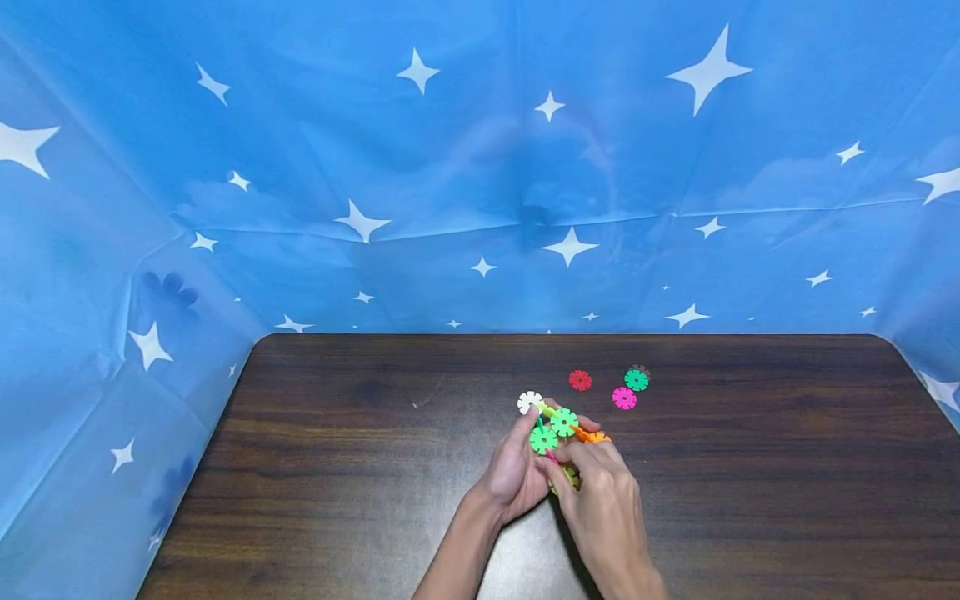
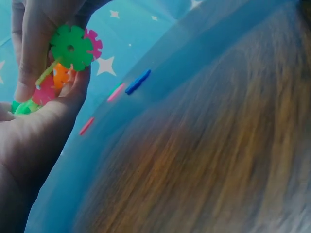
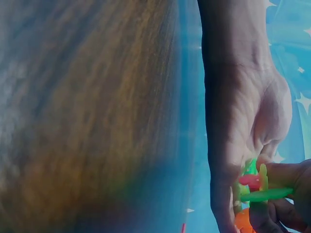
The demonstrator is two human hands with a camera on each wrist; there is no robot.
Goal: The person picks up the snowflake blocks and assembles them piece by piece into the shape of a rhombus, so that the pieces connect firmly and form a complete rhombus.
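Observation:
A cluster of joined notched plastic discs (image 1: 543, 440) is held between both hands over the front middle of the table. It includes white, green, yellow-green, orange and pink discs. My left hand (image 1: 513, 471) grips the cluster from the left, its thumb up beside the white disc (image 1: 529, 403). From the right, my right hand (image 1: 603, 492) pinches the near part, around a yellow-green disc (image 1: 572, 475); its fingertips are partly hidden. In the left wrist view a green disc (image 2: 70, 51) stands out at the cluster's edge. Another green disc (image 3: 266, 194) shows edge-on in the right wrist view.
Beyond the hands, on the dark wooden table (image 1: 360, 450), lie a loose red disc (image 1: 580, 381), a pink disc (image 1: 624, 398) and a teal-green disc (image 1: 637, 380) overlapping a brown one (image 1: 640, 368). A blue cloth (image 1: 450, 167) with white stars hangs behind and at the sides.

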